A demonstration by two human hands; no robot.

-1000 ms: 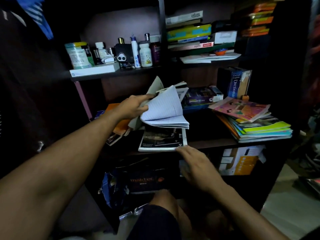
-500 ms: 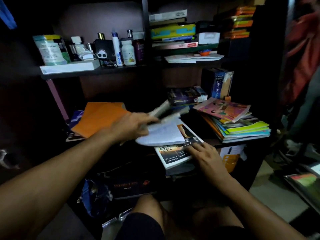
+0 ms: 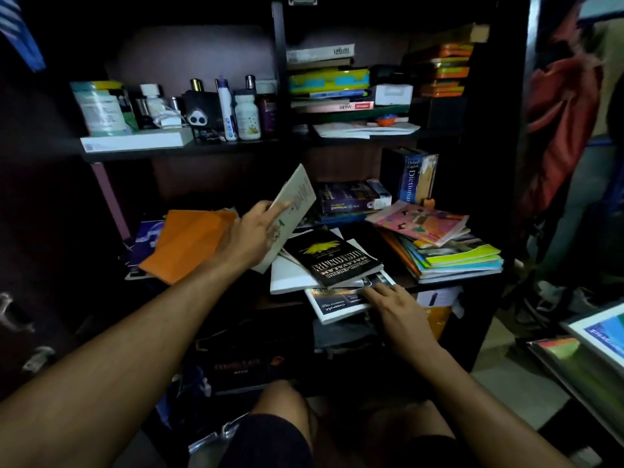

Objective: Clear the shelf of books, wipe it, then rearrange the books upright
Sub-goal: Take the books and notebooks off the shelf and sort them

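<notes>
Head view: left hand (image 3: 251, 236) grasps a pale booklet (image 3: 293, 211), raised and tilted above the shelf (image 3: 401, 282), index finger extended along its cover. Right hand (image 3: 393, 307) rests with relaxed fingers on a white-edged notebook (image 3: 332, 304) overhanging the shelf's near edge. A black dictionary (image 3: 332, 258) lies just beyond. An orange folder (image 3: 189, 243) lies left; a colourful book stack (image 3: 452, 251) lies right.

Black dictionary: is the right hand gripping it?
No. The right hand rests flat on a white-edged book lower in the pile, while the black dictionary lies untouched above.
</notes>
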